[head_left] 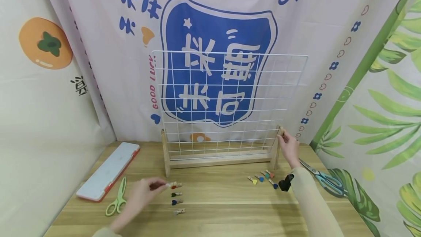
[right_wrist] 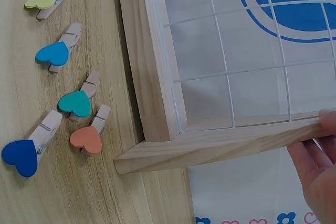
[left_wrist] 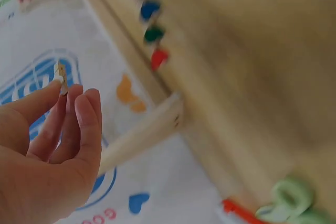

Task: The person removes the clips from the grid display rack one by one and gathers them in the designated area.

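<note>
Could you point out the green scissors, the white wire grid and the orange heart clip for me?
green scissors [head_left: 116, 201], head view, on a handle loop.
white wire grid [head_left: 227, 69], head view, on a wire.
orange heart clip [right_wrist: 86, 140], right wrist view, on the heart.

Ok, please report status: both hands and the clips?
Left hand pinches one clip. Right hand holds wooden stand post. Three clips beside left hand. Nothing blocking.
</note>
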